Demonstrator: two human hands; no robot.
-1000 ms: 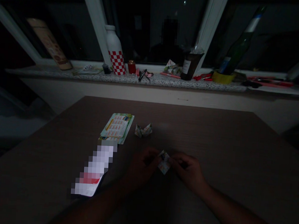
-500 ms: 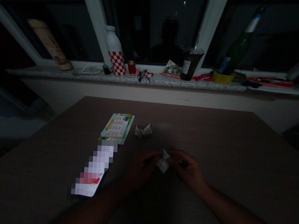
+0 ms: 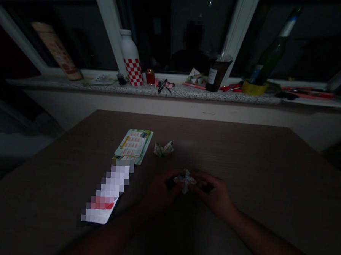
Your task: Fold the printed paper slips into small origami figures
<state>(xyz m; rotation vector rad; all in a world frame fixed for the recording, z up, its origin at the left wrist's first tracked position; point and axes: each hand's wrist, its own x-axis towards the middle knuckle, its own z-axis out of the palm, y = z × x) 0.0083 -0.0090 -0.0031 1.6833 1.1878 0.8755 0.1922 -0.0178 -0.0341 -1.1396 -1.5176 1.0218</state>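
Note:
A small piece of folded printed paper [image 3: 186, 181] is pinched between both hands above the table, its points spread into a cross shape. My left hand [image 3: 164, 186] is closed on its left side, and my right hand [image 3: 213, 190] is closed on its right side. Just beyond the hands sits another folded paper piece [image 3: 163, 148] with two raised points. Left of that lies a stack of printed sheets [image 3: 133, 144]. A phone [image 3: 101, 216] with a lit, blurred screen rests nearer to me, left of my left hand.
The brown table [image 3: 243, 154] ends at a wall below a granite windowsill [image 3: 178, 92]. On the sill stand a checkered white bottle [image 3: 132, 61], a red jar [image 3: 150, 77], a dark cup [image 3: 217, 74], a green bottle [image 3: 273, 53] and a leaning tan tube [image 3: 56, 51].
The folded paper in my hands has gone from a diamond-like shape to an opened cross shape. Both hands stay in nearly the same place, and the other things have not moved.

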